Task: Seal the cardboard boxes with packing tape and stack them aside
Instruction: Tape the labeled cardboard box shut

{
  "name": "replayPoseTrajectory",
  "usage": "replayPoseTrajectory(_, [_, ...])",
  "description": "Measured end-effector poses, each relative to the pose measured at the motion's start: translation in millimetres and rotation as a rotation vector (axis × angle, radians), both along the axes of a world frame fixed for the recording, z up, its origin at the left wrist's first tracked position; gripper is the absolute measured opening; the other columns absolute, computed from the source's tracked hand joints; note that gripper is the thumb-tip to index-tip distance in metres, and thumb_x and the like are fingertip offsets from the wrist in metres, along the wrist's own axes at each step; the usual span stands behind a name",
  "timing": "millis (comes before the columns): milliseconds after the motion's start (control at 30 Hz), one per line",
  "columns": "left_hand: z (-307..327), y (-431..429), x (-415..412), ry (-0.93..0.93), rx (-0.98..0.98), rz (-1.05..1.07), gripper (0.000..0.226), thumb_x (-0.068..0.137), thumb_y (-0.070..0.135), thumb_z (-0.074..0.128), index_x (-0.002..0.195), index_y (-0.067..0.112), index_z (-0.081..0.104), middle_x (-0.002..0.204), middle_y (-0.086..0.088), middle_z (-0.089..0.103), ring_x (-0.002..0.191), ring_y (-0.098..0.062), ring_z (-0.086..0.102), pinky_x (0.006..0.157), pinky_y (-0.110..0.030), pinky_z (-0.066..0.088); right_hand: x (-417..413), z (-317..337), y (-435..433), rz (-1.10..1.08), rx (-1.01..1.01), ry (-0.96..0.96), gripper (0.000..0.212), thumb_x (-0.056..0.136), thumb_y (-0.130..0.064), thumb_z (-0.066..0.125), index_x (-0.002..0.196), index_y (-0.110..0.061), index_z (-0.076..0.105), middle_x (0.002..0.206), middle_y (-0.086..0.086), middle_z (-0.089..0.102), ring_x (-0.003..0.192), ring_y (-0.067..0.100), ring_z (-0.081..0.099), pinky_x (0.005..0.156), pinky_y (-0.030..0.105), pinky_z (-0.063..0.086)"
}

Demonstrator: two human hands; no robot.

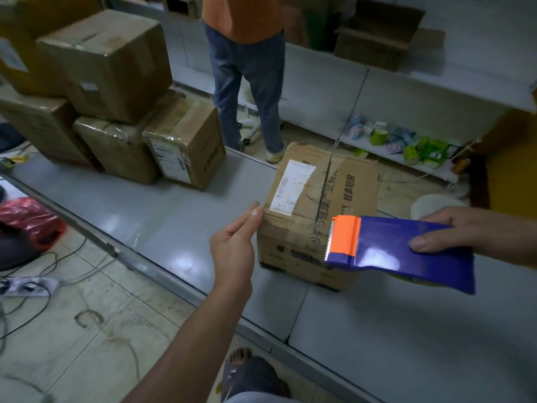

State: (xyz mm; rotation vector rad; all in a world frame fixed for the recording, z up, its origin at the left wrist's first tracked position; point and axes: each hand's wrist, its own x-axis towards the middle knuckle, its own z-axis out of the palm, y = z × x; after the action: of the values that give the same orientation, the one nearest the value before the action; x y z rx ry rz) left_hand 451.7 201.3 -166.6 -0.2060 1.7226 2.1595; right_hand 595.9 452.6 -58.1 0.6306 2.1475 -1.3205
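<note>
A worn cardboard box (319,199) with a white shipping label and black printed characters sits on the grey shelf board (180,210). My left hand (235,242) rests at the box's near-left top corner, its fingertips pressed together against the edge. My right hand (470,231) grips a blue tape dispenser (406,248) with an orange toothed cutter, held just above the box's near-right side. I cannot tell whether tape runs from the dispenser to the box.
Several taped boxes (116,91) are stacked at the far left of the board. A person in jeans (250,82) stands behind the board. A lower shelf (401,158) holds small packets. Cables and a power strip (29,286) lie on the tiled floor. A red bag (29,219) sits at left.
</note>
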Motion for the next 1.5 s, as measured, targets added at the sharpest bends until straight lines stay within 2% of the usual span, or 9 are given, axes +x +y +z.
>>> replayPoseTrajectory(367, [-14,5,2,-0.029,0.007,0.038,0.021,0.090,0.024,0.068,0.108,0.017,0.076,0.107,0.006,0.075,0.112,-0.008,0.063,0.090,-0.018,0.046,-3,-9,3,0.021,-0.020,-0.033,0.060,0.051,-0.054,0.076,0.092,-0.010,0.075,0.084,0.017,0.073,0.067,0.023,0.067,0.058,0.021,0.049])
replayPoseTrajectory(567, [-14,5,-5,-0.185,0.036,-0.102,0.041,0.091,0.028,0.062,0.132,0.028,0.059,0.131,0.005,0.062,0.129,-0.018,0.049,0.115,-0.040,0.032,-2,-12,3,0.007,0.008,-0.040,0.061,0.053,-0.056,0.075,0.092,-0.009,0.073,0.085,0.016,0.073,0.069,0.023,0.067,0.060,0.023,0.048])
replayPoseTrajectory(700, [0,10,-9,-0.305,0.134,-0.106,0.038,0.089,0.016,0.055,0.124,0.027,0.064,0.111,0.004,0.073,0.112,-0.013,0.060,0.074,-0.024,0.050,-1,-12,0,-0.012,0.007,-0.044,0.063,0.052,-0.057,0.075,0.091,-0.007,0.073,0.086,0.018,0.073,0.070,0.024,0.067,0.065,0.027,0.046])
replayPoseTrajectory(800, [10,17,-9,-0.363,0.204,-0.048,0.032,0.092,0.011,0.047,0.116,0.021,0.068,0.088,0.003,0.077,0.075,-0.007,0.071,0.049,-0.017,0.049,0,-14,0,-0.018,0.004,-0.039,0.067,0.048,-0.059,0.079,0.089,-0.007,0.074,0.087,0.019,0.073,0.072,0.024,0.067,0.067,0.030,0.045])
replayPoseTrajectory(933, [8,29,-1,-0.297,0.147,-0.012,0.026,0.099,0.025,0.048,0.111,0.028,0.071,0.103,0.006,0.074,0.089,-0.005,0.066,0.078,-0.029,0.053,-1,-13,-1,-0.028,-0.007,-0.030,0.084,0.036,-0.065,0.084,0.094,-0.005,0.072,0.090,0.016,0.073,0.074,0.022,0.069,0.064,0.025,0.049])
replayPoseTrajectory(1067, [6,28,-6,-0.342,0.182,-0.021,0.027,0.094,0.021,0.053,0.116,0.030,0.067,0.101,0.004,0.074,0.088,-0.011,0.068,0.073,-0.031,0.055,0,-14,-2,-0.020,-0.013,-0.036,0.084,0.038,-0.066,0.082,0.094,-0.005,0.071,0.089,0.015,0.073,0.073,0.021,0.068,0.061,0.022,0.049])
replayPoseTrajectory(1233, [-2,37,-21,-0.379,0.119,-0.062,0.031,0.093,0.015,0.046,0.112,0.029,0.065,0.099,-0.001,0.076,0.097,-0.021,0.070,0.089,-0.043,0.057,-1,-16,2,-0.026,-0.012,-0.045,0.094,0.033,-0.070,0.083,0.097,-0.002,0.069,0.090,0.016,0.073,0.074,0.021,0.068,0.062,0.023,0.049])
replayPoseTrajectory(1400, [-16,28,-35,-0.132,-0.194,-0.117,0.032,0.097,0.017,0.054,0.128,0.019,0.059,0.127,0.002,0.062,0.115,-0.014,0.055,0.090,-0.028,0.045,3,-16,2,-0.031,-0.031,-0.041,0.085,0.037,-0.068,0.083,0.093,-0.004,0.072,0.089,0.016,0.073,0.073,0.022,0.067,0.062,0.023,0.049])
replayPoseTrajectory(1500, [3,8,-42,0.440,-0.418,-0.064,0.041,0.104,0.028,0.043,0.145,0.025,0.043,0.148,0.004,0.045,0.136,-0.011,0.039,0.111,-0.033,0.033,5,-14,1,-0.027,-0.026,-0.030,0.082,0.040,-0.066,0.081,0.093,-0.005,0.071,0.088,0.015,0.073,0.073,0.021,0.067,0.061,0.021,0.049])
